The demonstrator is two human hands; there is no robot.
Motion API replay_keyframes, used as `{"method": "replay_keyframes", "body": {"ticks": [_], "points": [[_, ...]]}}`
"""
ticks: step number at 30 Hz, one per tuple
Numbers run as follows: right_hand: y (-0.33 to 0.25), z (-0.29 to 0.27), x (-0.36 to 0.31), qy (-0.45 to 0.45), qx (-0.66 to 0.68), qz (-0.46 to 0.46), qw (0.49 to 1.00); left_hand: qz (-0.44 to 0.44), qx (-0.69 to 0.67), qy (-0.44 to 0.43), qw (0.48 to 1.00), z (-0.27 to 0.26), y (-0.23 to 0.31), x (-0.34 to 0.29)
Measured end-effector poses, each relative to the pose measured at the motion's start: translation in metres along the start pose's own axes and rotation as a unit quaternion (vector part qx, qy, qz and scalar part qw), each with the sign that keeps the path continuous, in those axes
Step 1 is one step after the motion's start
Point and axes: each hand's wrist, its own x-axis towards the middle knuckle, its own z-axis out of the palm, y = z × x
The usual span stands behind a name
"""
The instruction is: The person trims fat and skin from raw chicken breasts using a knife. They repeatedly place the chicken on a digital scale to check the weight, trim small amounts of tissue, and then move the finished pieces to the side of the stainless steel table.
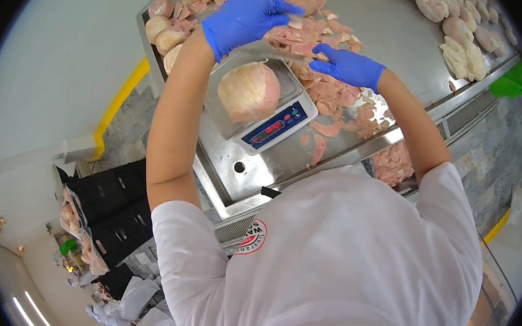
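My left hand, in a blue glove, is over the meat scraps beyond the scale, its fingers pressed together. A small pale bit shows by its fingertips, too blurred to name. Across from it, my blue-gloved right hand is closed, and a thin grey knife blade seems to reach left from its fingers. Below and between both hands, a round ball of pale meat with a pink side sits in a clear tray on a white digital scale. Thin pink meat slices lie heaped around the scale's far and right sides.
Everything stands on a steel table with a raised rim and a drain hole. More rounded meat balls line its left edge; pale poultry pieces lie at far right. A container of minced-looking pink meat stands below the near edge.
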Motion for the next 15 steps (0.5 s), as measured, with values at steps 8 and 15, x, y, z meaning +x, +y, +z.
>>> {"method": "replay_keyframes", "body": {"ticks": [8, 15], "points": [[0.055, 0.031, -0.025, 0.063, 0.137, 0.198, 0.969, 0.052, 0.038, 0.121, 0.991, -0.005, 0.010, -0.043], [0.086, 0.054, -0.040, 0.089, -0.035, 0.239, 0.966, -0.067, -0.114, 0.258, 0.957, 0.009, 0.011, -0.099]]}}
